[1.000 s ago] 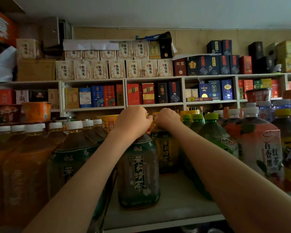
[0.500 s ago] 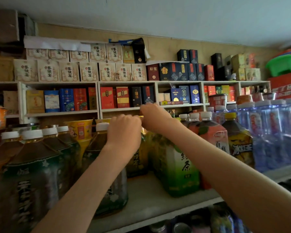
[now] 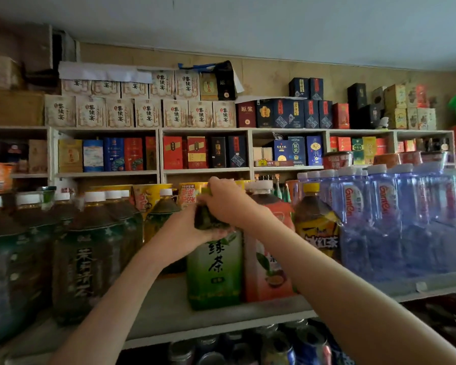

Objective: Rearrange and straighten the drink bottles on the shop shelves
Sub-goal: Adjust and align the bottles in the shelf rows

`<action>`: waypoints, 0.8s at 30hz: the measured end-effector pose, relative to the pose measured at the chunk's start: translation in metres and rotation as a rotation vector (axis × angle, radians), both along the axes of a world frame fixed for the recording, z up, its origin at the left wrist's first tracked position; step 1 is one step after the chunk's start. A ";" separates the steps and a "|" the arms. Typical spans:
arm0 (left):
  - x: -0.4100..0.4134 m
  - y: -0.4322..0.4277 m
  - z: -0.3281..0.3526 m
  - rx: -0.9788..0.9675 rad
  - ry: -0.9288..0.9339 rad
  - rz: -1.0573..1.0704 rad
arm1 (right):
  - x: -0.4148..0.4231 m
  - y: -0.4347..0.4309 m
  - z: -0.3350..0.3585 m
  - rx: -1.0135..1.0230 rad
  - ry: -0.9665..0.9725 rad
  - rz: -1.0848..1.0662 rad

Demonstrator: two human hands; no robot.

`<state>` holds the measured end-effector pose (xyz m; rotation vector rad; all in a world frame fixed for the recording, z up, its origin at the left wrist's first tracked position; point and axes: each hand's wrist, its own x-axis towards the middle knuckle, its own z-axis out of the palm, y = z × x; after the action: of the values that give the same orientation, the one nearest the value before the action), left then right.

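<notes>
- The green tea bottle (image 3: 216,270) stands upright at the front of the shelf (image 3: 169,314), touching a red-labelled bottle (image 3: 267,280) on its right
- The left hand (image 3: 181,237) grips the bottle's dark shoulder from the left, fingers curled round it
- The right hand (image 3: 228,204) closes over its neck and cap from above
- Dark tea bottles (image 3: 82,259) crowd the left; blue water bottles (image 3: 379,222) fill the right

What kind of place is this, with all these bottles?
Probably a small shop. Tea bottles and blue water bottles stand in rows on the shelf, and matching boxes fill the wall shelves behind. The left hand and right hand grip a green tea bottle.
</notes>
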<state>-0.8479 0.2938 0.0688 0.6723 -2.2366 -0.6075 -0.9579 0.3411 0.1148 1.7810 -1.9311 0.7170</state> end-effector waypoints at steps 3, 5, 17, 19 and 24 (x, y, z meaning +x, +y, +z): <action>0.000 0.004 -0.002 0.071 0.046 0.039 | -0.003 -0.007 -0.004 -0.091 -0.140 0.082; -0.001 0.009 -0.001 0.163 0.092 0.006 | -0.007 -0.011 -0.009 -0.124 -0.172 0.101; -0.069 0.063 0.019 -0.667 -0.166 0.448 | -0.137 0.068 0.010 -0.302 -0.233 -0.061; -0.086 0.063 0.021 -0.623 -0.187 0.443 | -0.154 0.070 -0.002 -0.121 -0.268 -0.098; -0.106 0.058 0.024 -0.347 0.071 0.240 | -0.165 0.072 -0.019 -0.201 -0.447 -0.025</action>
<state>-0.9540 0.3519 0.0930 0.7117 -2.0838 -0.1172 -1.1226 0.4131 0.0954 1.5661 -2.0555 1.3412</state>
